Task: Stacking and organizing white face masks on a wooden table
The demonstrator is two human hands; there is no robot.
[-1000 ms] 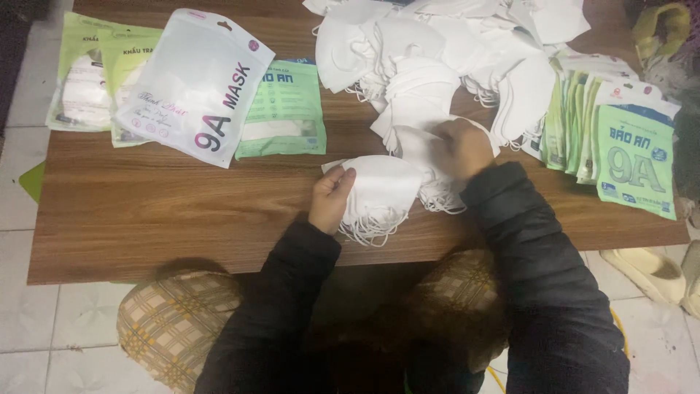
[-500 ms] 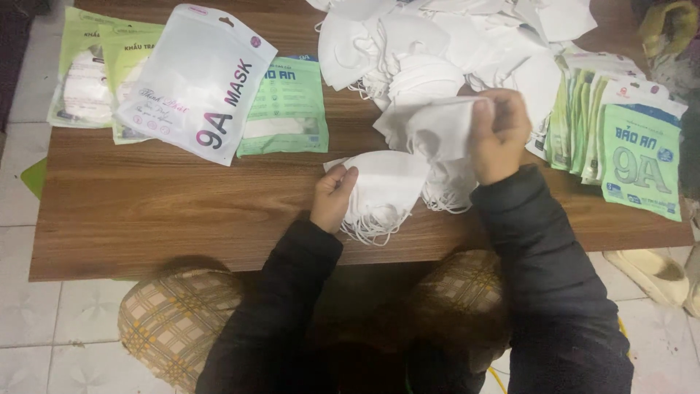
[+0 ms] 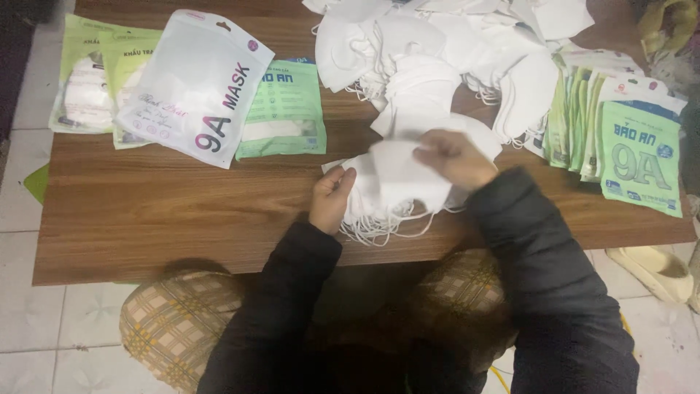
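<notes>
Centre frame: our left hand (image 3: 332, 198) steadies the white mask stack (image 3: 379, 208); our right hand (image 3: 452, 157) pinches one face mask (image 3: 397, 171) above it. Risk: dangling ear loops (image 3: 379, 232) may snag, dragging the stack off the table (image 3: 160, 211) edge.

We note a table (image 3: 160, 211) of brown wood-grain finish, smooth with a faint sheen, carrying a stack of white masks (image 3: 397, 186) in soft, matt, fabric-like material with thin elastic loops, the same stuff as the loose heap of masks (image 3: 437, 58) behind. The white pouch (image 3: 197, 87) and the green packets (image 3: 638, 157) look like glossy plastic film (light glints on them). The sleeves (image 3: 539, 255) are dark matt cloth, the checked trousers (image 3: 175, 321) woven fabric, the floor tiles (image 3: 44, 343) pale and smooth.
</notes>
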